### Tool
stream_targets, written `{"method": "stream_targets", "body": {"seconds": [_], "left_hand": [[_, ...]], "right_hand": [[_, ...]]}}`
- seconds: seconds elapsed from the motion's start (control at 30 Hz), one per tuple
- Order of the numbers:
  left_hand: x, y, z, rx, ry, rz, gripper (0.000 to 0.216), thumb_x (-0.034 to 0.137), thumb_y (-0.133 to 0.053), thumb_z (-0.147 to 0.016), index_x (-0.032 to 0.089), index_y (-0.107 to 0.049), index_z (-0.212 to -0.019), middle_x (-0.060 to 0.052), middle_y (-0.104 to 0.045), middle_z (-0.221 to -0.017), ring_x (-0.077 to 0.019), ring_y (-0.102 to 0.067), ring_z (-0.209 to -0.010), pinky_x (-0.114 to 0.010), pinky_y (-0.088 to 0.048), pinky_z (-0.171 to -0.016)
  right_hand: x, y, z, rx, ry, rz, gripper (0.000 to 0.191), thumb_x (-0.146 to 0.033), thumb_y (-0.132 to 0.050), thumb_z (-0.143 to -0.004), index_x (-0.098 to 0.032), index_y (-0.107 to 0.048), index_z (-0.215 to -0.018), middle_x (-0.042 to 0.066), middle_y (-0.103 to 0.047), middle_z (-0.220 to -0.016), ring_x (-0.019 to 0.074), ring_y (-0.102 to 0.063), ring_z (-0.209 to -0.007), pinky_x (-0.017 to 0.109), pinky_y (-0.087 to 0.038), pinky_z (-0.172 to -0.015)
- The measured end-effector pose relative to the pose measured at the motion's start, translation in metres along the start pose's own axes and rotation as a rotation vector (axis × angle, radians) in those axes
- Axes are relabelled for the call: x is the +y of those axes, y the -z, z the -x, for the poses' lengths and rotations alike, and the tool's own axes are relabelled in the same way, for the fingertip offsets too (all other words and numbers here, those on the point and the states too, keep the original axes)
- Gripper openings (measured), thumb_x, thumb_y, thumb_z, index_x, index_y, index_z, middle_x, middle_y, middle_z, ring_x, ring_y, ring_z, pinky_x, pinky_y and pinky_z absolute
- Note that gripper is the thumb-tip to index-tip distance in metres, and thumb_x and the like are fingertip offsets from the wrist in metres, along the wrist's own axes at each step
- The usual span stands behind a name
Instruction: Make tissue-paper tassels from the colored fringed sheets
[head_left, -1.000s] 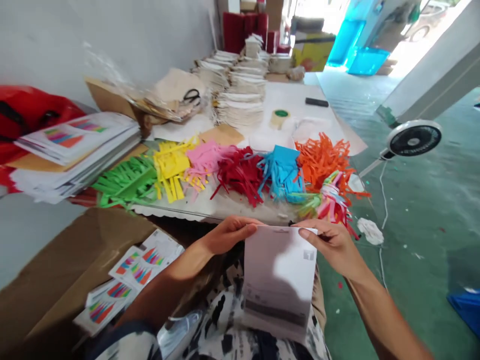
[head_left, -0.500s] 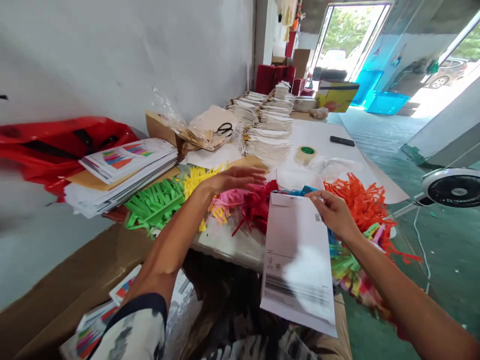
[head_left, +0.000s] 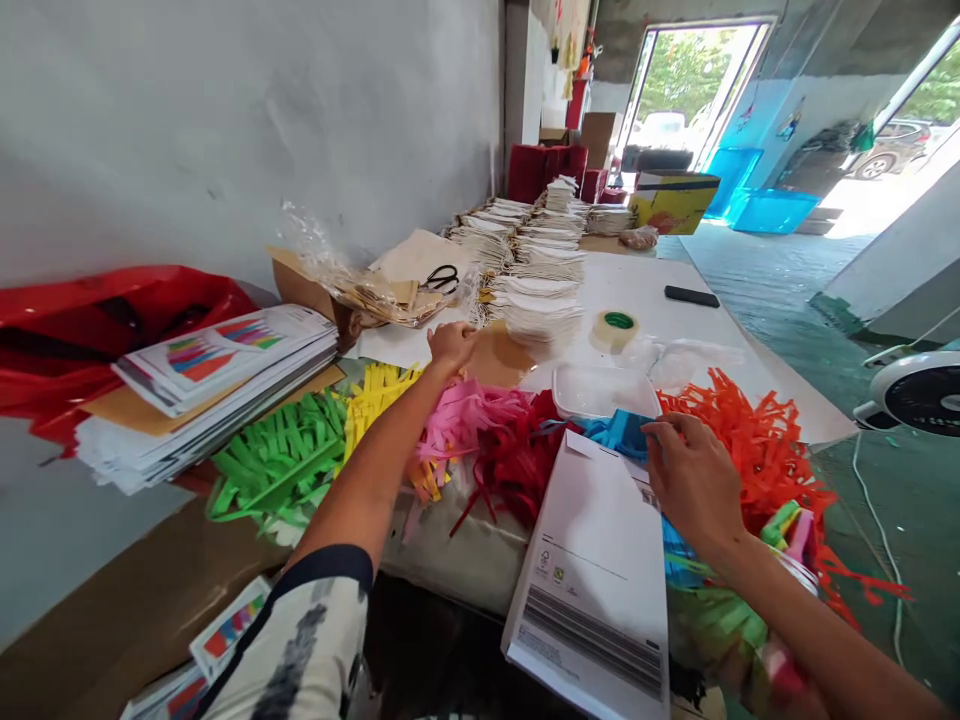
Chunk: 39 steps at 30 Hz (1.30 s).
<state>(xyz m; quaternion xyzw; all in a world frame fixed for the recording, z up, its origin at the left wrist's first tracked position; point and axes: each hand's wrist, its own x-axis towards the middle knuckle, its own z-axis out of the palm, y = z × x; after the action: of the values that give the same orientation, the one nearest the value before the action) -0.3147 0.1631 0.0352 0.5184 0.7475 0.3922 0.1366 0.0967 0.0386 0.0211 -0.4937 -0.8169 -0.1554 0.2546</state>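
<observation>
My left hand point(head_left: 452, 345) reaches over the yellow and pink paper strips, to the edge of a brown paper sheet point(head_left: 504, 352). Its fingers are drawn together, and whatever lies between them is hidden. My right hand point(head_left: 694, 480) is curled at the upper right corner of a white printed packet point(head_left: 592, 570), beside blue paper strips point(head_left: 619, 432). I cannot make out what its bent fingers pinch. The packet leans at the table's front edge, over my lap. Red strips point(head_left: 517, 455) lie left of it, and orange strips point(head_left: 739, 425) spread beyond my right hand.
Green strips point(head_left: 281, 455) and a pile of printed sheets point(head_left: 210, 375) lie left. Behind are scissors point(head_left: 441, 278), tied white stacks point(head_left: 536, 300), a tape roll point(head_left: 616, 328), a white tray point(head_left: 604, 390) and a phone point(head_left: 691, 296). A fan point(head_left: 919, 390) stands right.
My left hand has moved from above the pink strips to the brown sheet, and its fingers have drawn in. The packet sits lower, and my right hand has shifted down and right in view.
</observation>
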Motion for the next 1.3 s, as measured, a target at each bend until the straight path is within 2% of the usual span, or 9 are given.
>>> {"method": "stream_targets", "body": {"seconds": [0.1, 0.23, 0.37, 0.5, 0.67, 0.77, 0.87, 1.1, 1.3], "left_hand": [[0.015, 0.024, -0.003, 0.054, -0.070, 0.185, 0.031, 0.039, -0.077, -0.080, 0.014, -0.080, -0.098, -0.010, -0.081, -0.100, -0.0244, -0.069, -0.099, -0.034, -0.049, -0.092], [0.047, 0.062, 0.017, 0.057, -0.183, 0.419, 0.055, 0.061, -0.077, -0.079, 0.013, -0.080, -0.107, -0.009, -0.080, -0.101, -0.0189, -0.069, -0.084, -0.028, -0.052, -0.074], [0.087, 0.082, 0.064, -0.177, -0.237, 0.677, 0.059, 0.058, -0.092, -0.065, 0.014, -0.083, -0.102, -0.008, -0.080, -0.093, -0.0191, -0.068, -0.078, -0.027, -0.051, -0.069], [0.122, 0.083, 0.119, -0.391, -0.297, 0.658, 0.046, 0.055, -0.092, -0.067, 0.015, -0.085, -0.088, -0.006, -0.079, -0.085, -0.0190, -0.069, -0.077, -0.026, -0.050, -0.068], [0.143, 0.071, 0.166, -0.620, -0.263, 0.692, 0.044, 0.050, -0.095, -0.067, 0.016, -0.086, -0.094, -0.008, -0.081, -0.086, -0.0199, -0.072, -0.075, -0.029, -0.053, -0.067], [0.146, 0.065, 0.177, -0.696, -0.262, 0.729, 0.041, 0.047, -0.096, -0.066, 0.017, -0.087, -0.092, -0.008, -0.082, -0.084, -0.0194, -0.072, -0.073, -0.028, -0.053, -0.066], [0.147, 0.061, 0.181, -0.700, -0.260, 0.718, 0.039, 0.046, -0.096, -0.066, 0.017, -0.088, -0.091, -0.008, -0.082, -0.083, -0.0195, -0.073, -0.074, -0.027, -0.052, -0.064], [0.137, 0.057, 0.181, -0.724, -0.195, 0.753, 0.033, 0.044, -0.095, -0.069, 0.019, -0.087, -0.090, -0.008, -0.082, -0.084, -0.0190, -0.073, -0.076, -0.029, -0.054, -0.068], [0.126, 0.057, 0.178, -0.818, -0.098, 0.793, 0.028, 0.039, -0.094, -0.070, 0.019, -0.086, -0.088, -0.006, -0.081, -0.080, -0.0166, -0.071, -0.070, -0.027, -0.053, -0.065]], "right_hand": [[-0.009, 0.015, -0.006, 0.035, -0.004, -0.182, 0.024, -0.027, -0.051, -0.104, -0.020, -0.069, -0.117, 0.016, -0.068, -0.125, 0.0344, -0.067, -0.111, 0.052, -0.058, -0.089], [-0.023, 0.040, -0.020, 0.063, -0.055, -0.482, 0.028, -0.037, -0.053, -0.105, -0.025, -0.066, -0.128, 0.013, -0.067, -0.129, 0.0325, -0.067, -0.117, 0.053, -0.058, -0.097], [-0.033, 0.064, -0.038, 0.083, -0.141, -0.699, 0.046, -0.047, -0.058, -0.104, -0.028, -0.057, -0.146, 0.013, -0.063, -0.143, 0.0305, -0.066, -0.125, 0.053, -0.057, -0.101], [-0.039, 0.084, -0.047, 0.117, -0.164, -0.901, 0.053, -0.051, -0.061, -0.104, -0.033, -0.051, -0.153, 0.012, -0.060, -0.152, 0.0285, -0.063, -0.134, 0.053, -0.056, -0.107], [-0.047, 0.111, -0.043, 0.235, 0.010, -0.639, 0.045, -0.044, -0.064, -0.102, -0.031, -0.061, -0.145, 0.010, -0.064, -0.147, 0.0296, -0.063, -0.131, 0.052, -0.054, -0.108], [-0.050, 0.120, -0.039, 0.248, 0.106, -0.458, 0.023, -0.038, -0.062, -0.104, -0.030, -0.076, -0.120, 0.008, -0.077, -0.120, 0.0292, -0.068, -0.117, 0.050, -0.054, -0.100], [-0.051, 0.120, -0.034, 0.290, 0.156, -0.322, 0.017, -0.033, -0.063, -0.104, -0.030, -0.079, -0.109, 0.005, -0.080, -0.101, 0.0283, -0.070, -0.106, 0.048, -0.052, -0.093], [-0.049, 0.099, -0.021, 0.376, 0.258, -0.126, 0.029, -0.023, -0.066, -0.101, -0.041, -0.074, -0.122, -0.004, -0.083, -0.113, 0.0238, -0.075, -0.104, 0.052, -0.044, -0.106], [-0.051, 0.089, -0.018, 0.400, 0.297, -0.145, 0.024, -0.020, -0.069, -0.099, -0.039, -0.074, -0.112, -0.004, -0.082, -0.116, 0.0235, -0.077, -0.106, 0.053, -0.042, -0.109]]}}
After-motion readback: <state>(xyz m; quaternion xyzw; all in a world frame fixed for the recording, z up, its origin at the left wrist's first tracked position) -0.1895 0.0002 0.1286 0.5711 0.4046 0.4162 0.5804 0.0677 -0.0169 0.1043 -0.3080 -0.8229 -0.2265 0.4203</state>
